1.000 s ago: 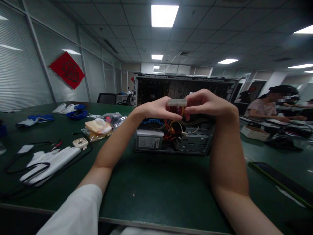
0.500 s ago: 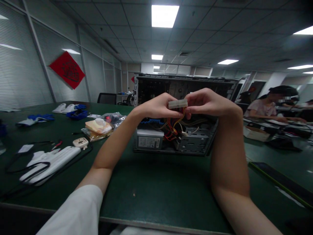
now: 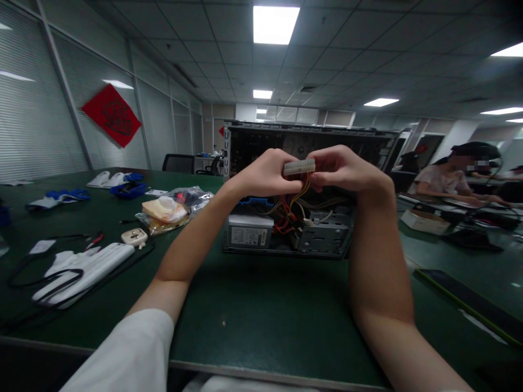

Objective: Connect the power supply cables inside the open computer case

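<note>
Between my two hands is a long white power connector [image 3: 299,166], its row of pin sockets tilted slightly up to the right. My left hand [image 3: 267,173] grips its left end, and my right hand [image 3: 340,170] pinches the right end. Red, yellow and orange wires [image 3: 295,204] hang from the connector into the computer case [image 3: 227,158], which lies with its open side facing me. Low on the left inside the case sits a silver power supply [image 3: 250,233]. A metal drive cage [image 3: 327,239] fills the lower right. My hands hide the middle of the interior.
Left on the green table [image 3: 261,316] lie a white power strip [image 3: 87,275] with black cables, a small beige plug adapter [image 3: 134,237], plastic bags [image 3: 167,211], and blue-and-white gloves [image 3: 61,198]. A white box [image 3: 425,220] stands at right. Beyond it a person [image 3: 441,179] sits working.
The connector has tilted and shifted slightly up and to the right in my hands. More of its hanging wires now show. Both hands keep their grip.
</note>
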Tool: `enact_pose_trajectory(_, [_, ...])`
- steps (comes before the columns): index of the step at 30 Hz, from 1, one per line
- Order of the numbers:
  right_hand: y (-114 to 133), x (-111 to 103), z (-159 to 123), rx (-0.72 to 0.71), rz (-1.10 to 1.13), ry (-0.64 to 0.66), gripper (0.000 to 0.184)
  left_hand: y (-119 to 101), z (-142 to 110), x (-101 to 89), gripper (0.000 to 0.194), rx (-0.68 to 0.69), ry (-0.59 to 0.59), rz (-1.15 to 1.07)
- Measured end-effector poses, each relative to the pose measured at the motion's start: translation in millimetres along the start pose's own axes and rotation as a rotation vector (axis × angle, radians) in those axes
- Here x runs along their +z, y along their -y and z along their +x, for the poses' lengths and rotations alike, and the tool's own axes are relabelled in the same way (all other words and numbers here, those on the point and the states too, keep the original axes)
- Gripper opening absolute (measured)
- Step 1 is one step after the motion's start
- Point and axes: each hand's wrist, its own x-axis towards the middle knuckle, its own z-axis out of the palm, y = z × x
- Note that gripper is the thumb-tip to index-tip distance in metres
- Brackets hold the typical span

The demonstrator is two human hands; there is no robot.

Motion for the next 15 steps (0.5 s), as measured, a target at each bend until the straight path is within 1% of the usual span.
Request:
enact_pose_trajectory(2, [-0.9,0.7,1.2,-0.005,-0.002,-0.021,0.04,0.7,0.6,2.5,0.016,0.002,-0.049,0.02])
enact_pose_trajectory(4, [-0.7,1.0,1.8,-0.006,-0.02,-0.028,0.038,1.3,0.7,3.9,0.016,-0.004,-0.057,0.015])
enact_pose_trajectory(10, [2.3,3.4,3.2,-0.002,-0.058,-0.024,0.04,3.4,0.1,2.3,0.017,-0.037,-0.004,-0.034])
enact_pose_trajectory(15, [2.8,5.9,4.4,-0.009,-0.024,-0.058,0.039,6.3,1.1,-4.2,0.021,-0.018,0.057,-0.059])
